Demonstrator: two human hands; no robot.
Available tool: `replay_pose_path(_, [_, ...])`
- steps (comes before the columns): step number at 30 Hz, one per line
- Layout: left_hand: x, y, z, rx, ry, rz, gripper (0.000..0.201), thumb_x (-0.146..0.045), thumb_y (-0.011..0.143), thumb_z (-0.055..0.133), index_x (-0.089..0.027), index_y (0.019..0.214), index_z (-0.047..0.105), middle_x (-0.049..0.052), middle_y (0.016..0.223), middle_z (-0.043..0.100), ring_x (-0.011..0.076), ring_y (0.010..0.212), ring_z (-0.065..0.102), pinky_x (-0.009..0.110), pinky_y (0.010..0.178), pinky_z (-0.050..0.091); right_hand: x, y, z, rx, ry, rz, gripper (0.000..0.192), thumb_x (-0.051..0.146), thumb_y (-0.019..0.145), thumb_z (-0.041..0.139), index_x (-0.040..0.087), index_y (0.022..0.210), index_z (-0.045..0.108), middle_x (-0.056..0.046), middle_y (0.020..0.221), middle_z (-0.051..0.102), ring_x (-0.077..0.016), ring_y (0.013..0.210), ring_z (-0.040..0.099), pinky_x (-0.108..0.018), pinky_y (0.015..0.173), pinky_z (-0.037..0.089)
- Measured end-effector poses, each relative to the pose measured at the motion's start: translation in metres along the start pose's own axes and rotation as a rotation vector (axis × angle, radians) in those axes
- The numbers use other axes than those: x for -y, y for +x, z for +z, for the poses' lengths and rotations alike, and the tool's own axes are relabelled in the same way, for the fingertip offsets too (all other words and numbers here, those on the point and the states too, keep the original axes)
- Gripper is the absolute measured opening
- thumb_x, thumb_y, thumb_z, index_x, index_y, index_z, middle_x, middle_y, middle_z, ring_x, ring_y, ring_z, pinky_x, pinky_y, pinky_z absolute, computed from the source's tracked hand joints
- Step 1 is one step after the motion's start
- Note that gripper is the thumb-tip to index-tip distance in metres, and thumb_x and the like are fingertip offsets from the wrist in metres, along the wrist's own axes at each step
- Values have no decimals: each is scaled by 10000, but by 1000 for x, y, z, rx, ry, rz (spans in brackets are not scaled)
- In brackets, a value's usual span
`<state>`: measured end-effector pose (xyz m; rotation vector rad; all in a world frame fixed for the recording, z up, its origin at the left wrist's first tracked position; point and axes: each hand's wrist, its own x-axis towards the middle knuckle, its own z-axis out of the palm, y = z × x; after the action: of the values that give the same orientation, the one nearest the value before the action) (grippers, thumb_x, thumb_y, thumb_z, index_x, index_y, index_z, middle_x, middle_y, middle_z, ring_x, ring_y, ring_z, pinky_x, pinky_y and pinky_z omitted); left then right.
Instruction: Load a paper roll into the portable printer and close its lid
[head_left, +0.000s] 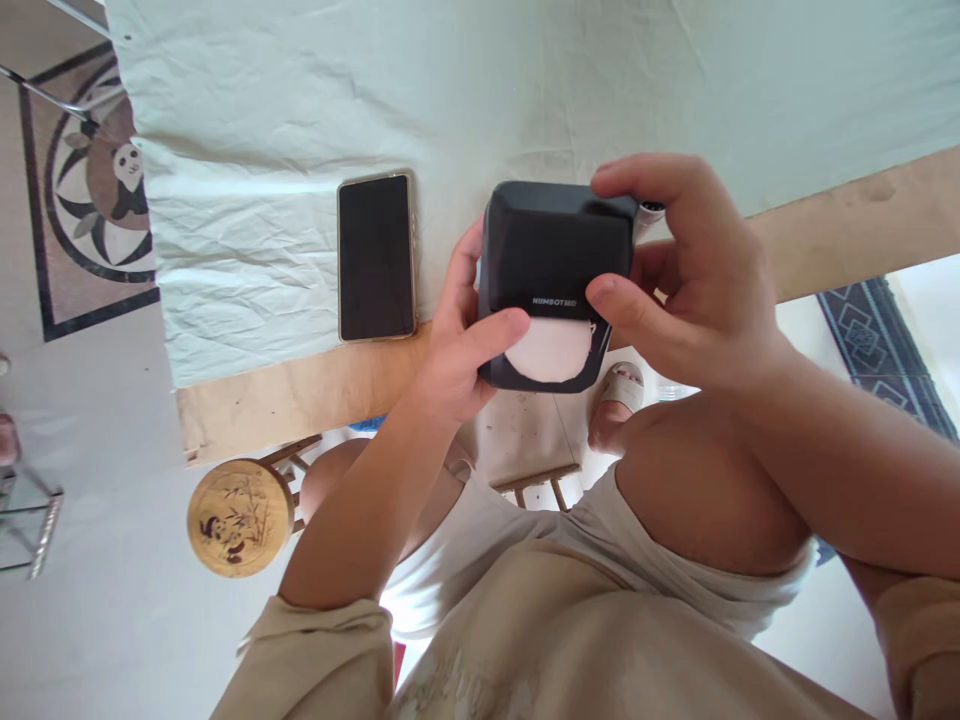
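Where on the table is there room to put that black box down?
The pale cloth lies bare beyond the black box and the phone, and off to the right. Another bare patch lies left of the phone. It is crowded at the near wooden table edge, where the left hand and right hand grip the box beside the phone.

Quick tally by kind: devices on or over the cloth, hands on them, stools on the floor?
Black Niimbot label printer, held between left hand and right hand: 1
Smartphone, screen dark, lying on the cloth: 1
Hands: 2
Round wooden stool: 1
Total: 5
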<state>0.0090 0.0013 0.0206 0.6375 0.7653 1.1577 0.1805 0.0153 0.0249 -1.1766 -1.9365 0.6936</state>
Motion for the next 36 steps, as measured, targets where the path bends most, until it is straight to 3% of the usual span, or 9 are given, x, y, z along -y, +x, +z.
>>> replay_pose_path(4, [0,-1,-1,-17,39,-13,390,-422,757,685,-204,1060,573,23,836,633,147,744,642,231,601,458,-2,-2,5,182,181,137,730,580,857,493,257,1427,170,-53,1120,469,34,733,481,-68,583,441])
replay_pose_path(7, [-1,0,-7,23,71,-41,295,-392,776,680,-187,972,600,11,777,606,100,638,584,201,539,417,-3,0,8,252,274,157,760,583,838,524,269,1388,105,-55,1130,447,12,828,497,-83,659,481])
replay_pose_path(11, [-4,1,-13,70,40,-99,210,-331,786,676,-183,917,607,4,796,614,84,647,583,180,546,434,-5,4,10,310,331,142,691,523,854,525,246,1347,128,-57,1132,416,17,848,479,-87,671,488])
replay_pose_path(15, [-5,1,-14,81,-2,-118,164,-284,774,685,-171,867,611,-8,733,599,68,610,579,167,545,459,-5,4,12,271,314,97,707,487,858,530,223,1363,111,-78,1168,398,23,847,450,-76,664,476])
replay_pose_path(23, [-3,2,-13,82,-2,-116,197,-279,810,651,-171,964,596,7,810,614,59,646,584,152,554,471,-10,3,11,294,285,145,706,511,862,508,232,1369,103,-67,1112,438,-3,890,502,-84,676,492])
replay_pose_path(28, [-4,2,-12,76,28,-129,220,-303,794,673,-191,968,597,-1,809,626,67,630,587,167,563,478,-12,3,12,282,284,142,691,515,857,512,247,1358,118,-71,1183,418,0,889,502,-84,666,493])
replay_pose_path(32, [2,2,-10,50,21,-72,224,-382,851,599,-218,1003,606,2,811,650,129,775,662,186,618,500,-13,3,11,287,292,153,691,522,858,516,253,1357,121,-69,1173,421,1,886,502,-79,655,495])
replay_pose_path(36, [9,5,-9,65,-49,-59,484,-587,898,416,-188,1076,624,51,951,676,217,1058,640,255,838,533,-15,4,9,293,279,166,694,550,853,523,254,1346,134,-69,1209,408,11,865,498,-72,648,497])
